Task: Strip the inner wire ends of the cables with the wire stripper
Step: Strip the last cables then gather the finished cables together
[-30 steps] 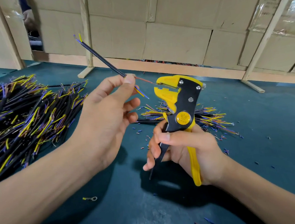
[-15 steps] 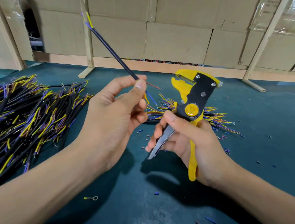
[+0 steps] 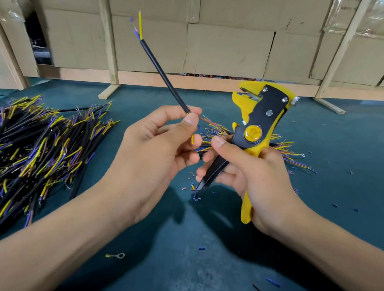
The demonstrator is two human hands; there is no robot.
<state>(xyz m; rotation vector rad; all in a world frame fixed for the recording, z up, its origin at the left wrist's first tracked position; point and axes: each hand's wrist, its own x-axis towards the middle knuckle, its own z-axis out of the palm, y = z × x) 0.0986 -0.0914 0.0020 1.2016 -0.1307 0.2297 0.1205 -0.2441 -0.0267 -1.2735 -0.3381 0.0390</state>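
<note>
left hand: thumb and forefinger pinch a thin black-sheathed cable near its lower end, other fingers loosely curled under
cable: tilted up and away from the pinching fingers, far tip shows short yellow and blue inner wires; below the thumb a red, a blue and a yellow inner wire stick out, red one pointing toward the tool
right hand: fingers curled round both handles of a yellow-and-black plastic wire stripper, thumb pressed on the black body just beside the round yellow dial
wire stripper: head up and angled away from the fingers, close to the cable's lower wires but not touching them; jaws look slightly parted, nothing in them
big pile: heap of black cables with yellow, blue and brown ends, on the dark teal counter to the outside of the left hand
small pile: more cable ends lying on the counter behind both hands, partly hidden by the fingers
scraps: tiny blue and red insulation bits on the counter under the right fingers
ring terminal: small yellow-sleeved metal lug, on the counter below the left wrist
background: brown cardboard boxes behind pale wooden posts
</note>
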